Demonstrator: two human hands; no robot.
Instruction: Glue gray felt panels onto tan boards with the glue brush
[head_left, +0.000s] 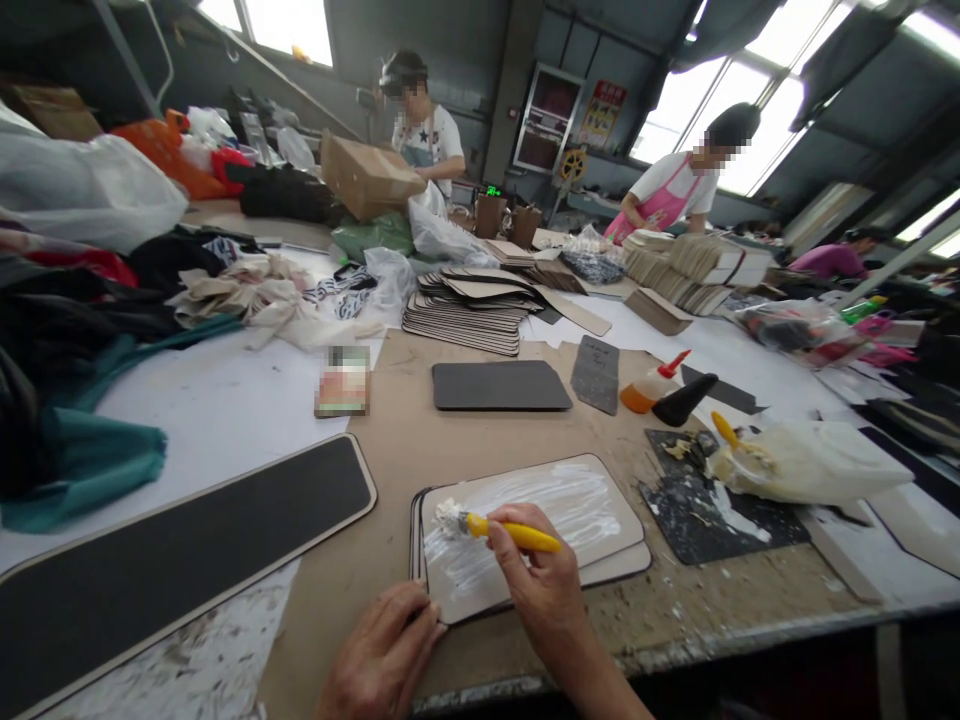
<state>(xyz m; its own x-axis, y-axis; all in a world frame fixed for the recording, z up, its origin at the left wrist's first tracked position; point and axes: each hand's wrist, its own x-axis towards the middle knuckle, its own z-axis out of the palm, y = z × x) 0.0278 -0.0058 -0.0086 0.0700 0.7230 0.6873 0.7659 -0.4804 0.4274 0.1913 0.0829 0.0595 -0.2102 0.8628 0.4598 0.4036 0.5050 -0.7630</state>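
My right hand [541,575] is closed around the yellow handle of a glue brush [517,533]. The bristles, loaded with white paste, touch the left part of a beige rounded panel [465,585]. White streaks of glue cover much of that panel's top. It lies on a small stack of similar dark-edged panels [626,563], slightly turned against them. Pinched at the panel's near left corner is my left hand [386,645], its fingers curled and the fingertips partly hidden.
Right of the stack lies a glue-smeared dark board [682,535] beside a tipped white plastic container [825,460]. Beyond are a red-tipped bottle [649,388], a dark grey panel [499,386] and piled panels [465,315]. A long black panel [202,550] lies left. Two people work across the table.
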